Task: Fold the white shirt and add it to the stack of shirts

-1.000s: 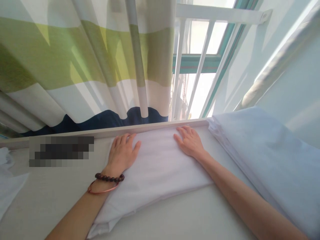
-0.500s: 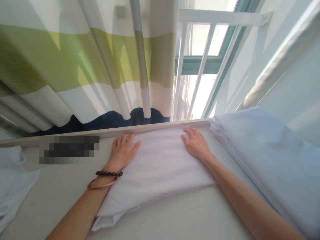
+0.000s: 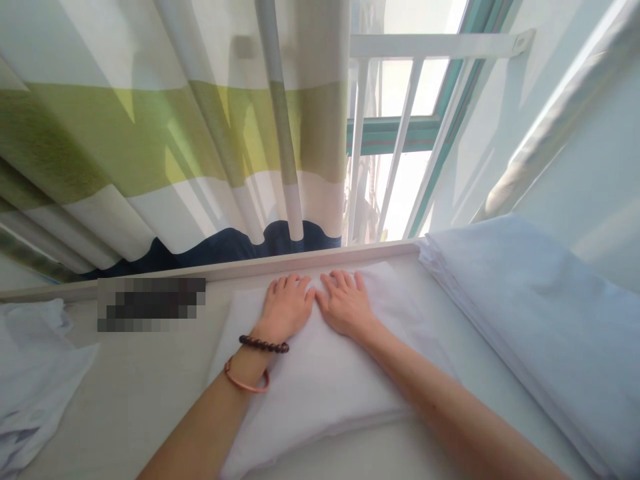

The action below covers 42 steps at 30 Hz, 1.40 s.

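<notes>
A folded white cloth (image 3: pixel 320 373) lies flat on the pale tabletop, close to its raised far edge. My left hand (image 3: pixel 289 307) rests palm down on the cloth, fingers spread. A dark beaded bracelet and a copper-coloured bangle circle that wrist. Right beside it, my right hand (image 3: pixel 345 300) also presses flat on the cloth with its fingers apart. The two thumbs nearly meet in the middle. Neither hand grips anything. Parts of the cloth are hidden under my hands and forearms.
Another folded white cloth (image 3: pixel 540 313) lies to the right, against the wall. White fabric (image 3: pixel 35 367) sits at the left edge, near a blurred-out dark item (image 3: pixel 153 305). Beyond the table's raised edge (image 3: pixel 280 260) hang a striped curtain (image 3: pixel 200 133) and a white railing (image 3: pixel 440 45) before a window.
Both hands have slid inward from the cloth's two sides to its middle, the left going right and the right going left. The view has tilted slightly.
</notes>
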Tool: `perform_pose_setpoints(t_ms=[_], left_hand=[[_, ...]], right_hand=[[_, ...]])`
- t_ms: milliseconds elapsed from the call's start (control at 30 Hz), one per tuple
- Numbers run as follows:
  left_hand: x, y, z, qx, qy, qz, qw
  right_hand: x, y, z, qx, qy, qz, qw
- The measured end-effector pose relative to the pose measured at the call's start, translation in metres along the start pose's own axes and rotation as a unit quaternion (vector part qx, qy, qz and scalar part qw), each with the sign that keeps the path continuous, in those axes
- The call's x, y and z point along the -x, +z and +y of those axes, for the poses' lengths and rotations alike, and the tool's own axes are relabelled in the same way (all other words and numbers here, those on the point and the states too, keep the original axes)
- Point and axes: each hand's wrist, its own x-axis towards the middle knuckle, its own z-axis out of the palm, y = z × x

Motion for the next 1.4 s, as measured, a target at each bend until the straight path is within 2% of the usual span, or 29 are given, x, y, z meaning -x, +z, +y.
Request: perform_pose_setpoints(t_ms=[100,200,300,433,567,633,800,900,1000,1100,1233,1300,1400], left_hand=[[0.006,0.016,-0.011,0.019,0.011,0.042,0.999],[0.006,0.021,-0.026,0.031,-0.004,0.035,0.999],[0.000,0.020,-0.028,0.027,-0.020,0.037,0.999],[-0.005,0.020,-0.017,0.011,-0.015,0.064,0.998],[-0.005,0.022,-0.009,0.026,0.021,0.091,0.995],[-0.005,0.022,-0.007,0.031,0.033,0.093,0.995],[-0.002,0.022,-0.012,0.029,0.021,0.070,0.997],[0.007,0.022,-0.026,0.009,-0.001,0.054,0.999],[0.019,0.023,-0.050,0.001,-0.045,0.044,0.998],[0.030,0.027,-0.078,0.032,-0.097,0.048,0.994],[0.034,0.021,-0.109,0.083,-0.142,0.039,0.986],[0.034,0.009,-0.116,0.138,-0.168,-0.009,0.976],[0.037,-0.013,-0.118,0.274,-0.208,-0.072,0.936]], right_hand=[[0.003,0.009,0.026,0.004,0.025,0.014,1.000],[0.001,0.006,0.055,0.014,0.074,0.016,0.997],[-0.008,0.003,0.066,0.011,0.102,0.022,0.994],[-0.014,0.006,0.057,0.023,0.086,0.056,0.994],[-0.009,0.009,0.037,-0.001,-0.016,0.083,0.996],[-0.008,0.010,0.030,-0.026,-0.043,0.079,0.996],[-0.009,0.011,0.038,-0.025,-0.017,0.046,0.998],[-0.009,0.007,0.059,0.007,0.037,0.012,0.999],[-0.007,0.001,0.084,0.007,0.094,-0.015,0.995],[-0.004,-0.002,0.100,0.001,0.106,-0.026,0.994],[0.007,-0.006,0.097,0.013,0.103,-0.013,0.994],[0.019,-0.013,0.089,0.031,0.115,-0.006,0.993],[0.042,-0.032,0.077,0.088,0.136,-0.038,0.986]])
